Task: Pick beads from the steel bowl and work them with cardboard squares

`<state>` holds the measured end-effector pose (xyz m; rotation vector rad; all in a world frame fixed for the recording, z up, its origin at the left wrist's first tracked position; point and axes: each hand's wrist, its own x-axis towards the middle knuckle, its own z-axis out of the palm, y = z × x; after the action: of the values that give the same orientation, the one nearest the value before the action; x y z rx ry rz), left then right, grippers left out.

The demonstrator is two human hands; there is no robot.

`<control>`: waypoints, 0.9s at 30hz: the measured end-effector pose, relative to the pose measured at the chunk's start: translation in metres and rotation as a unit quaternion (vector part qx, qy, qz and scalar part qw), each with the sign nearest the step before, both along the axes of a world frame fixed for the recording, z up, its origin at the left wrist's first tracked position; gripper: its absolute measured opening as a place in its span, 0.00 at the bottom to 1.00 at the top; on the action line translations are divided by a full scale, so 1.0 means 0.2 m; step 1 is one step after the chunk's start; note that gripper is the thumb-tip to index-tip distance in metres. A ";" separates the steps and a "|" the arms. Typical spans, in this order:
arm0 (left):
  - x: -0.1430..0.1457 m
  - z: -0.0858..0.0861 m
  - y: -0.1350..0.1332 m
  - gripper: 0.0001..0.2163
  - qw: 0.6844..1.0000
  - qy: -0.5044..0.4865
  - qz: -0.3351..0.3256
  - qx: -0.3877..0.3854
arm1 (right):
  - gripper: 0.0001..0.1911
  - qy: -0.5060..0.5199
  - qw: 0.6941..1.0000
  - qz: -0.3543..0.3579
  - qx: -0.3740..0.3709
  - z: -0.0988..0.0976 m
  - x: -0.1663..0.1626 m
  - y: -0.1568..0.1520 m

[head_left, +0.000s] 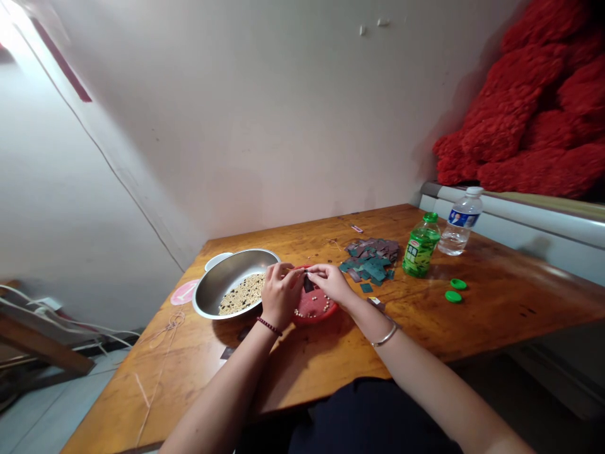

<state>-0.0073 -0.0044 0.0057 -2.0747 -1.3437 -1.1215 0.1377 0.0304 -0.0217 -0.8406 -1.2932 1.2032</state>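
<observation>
My left hand (280,291) and my right hand (331,282) meet above a small red dish (317,309) that holds a few pale beads. Both hands have their fingers pinched together at a small dark square piece (309,283) between them. A thin thread or needle seems to run between the fingertips, but it is too fine to make out. Just left of the hands stands a steel bowl (222,280) with many small pale beads inside. A heap of dark green and purple square pieces (371,260) lies on the wooden table (496,302) to the right of the hands.
A green bottle (420,244) and a clear water bottle (460,221) stand at the right, with two green caps (455,290) before them. A pink disc (183,292) and a white lid (216,259) lie by the bowl. Loose string (165,334) trails near the left edge. A red fluffy pile (534,107) fills the right corner.
</observation>
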 end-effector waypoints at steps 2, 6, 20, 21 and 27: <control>0.00 0.00 0.00 0.07 1.000 -0.010 -0.001 -0.005 | 0.15 -0.002 1.000 -0.002 0.000 0.00 0.00 0.00; 0.00 0.00 0.01 0.07 0.999 -0.031 -0.010 -0.024 | 0.14 -0.008 1.000 -0.005 -0.003 0.00 0.00 -0.01; 0.01 0.01 0.00 0.08 0.998 -0.050 -0.027 -0.041 | 0.17 0.021 0.999 -0.002 -0.028 0.03 0.01 -0.02; 0.01 0.01 0.00 0.08 0.998 -0.047 -0.027 -0.042 | 0.17 0.028 0.999 0.003 -0.034 0.03 0.01 -0.02; 0.01 0.01 -0.01 0.08 0.999 -0.023 -0.027 -0.035 | 0.17 0.066 0.995 0.028 -0.074 0.04 0.02 -0.02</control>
<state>-0.0050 -0.0055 0.0084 -2.1583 -1.3745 -1.1666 0.1419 0.0260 -0.0143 -0.8201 -1.1372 1.3899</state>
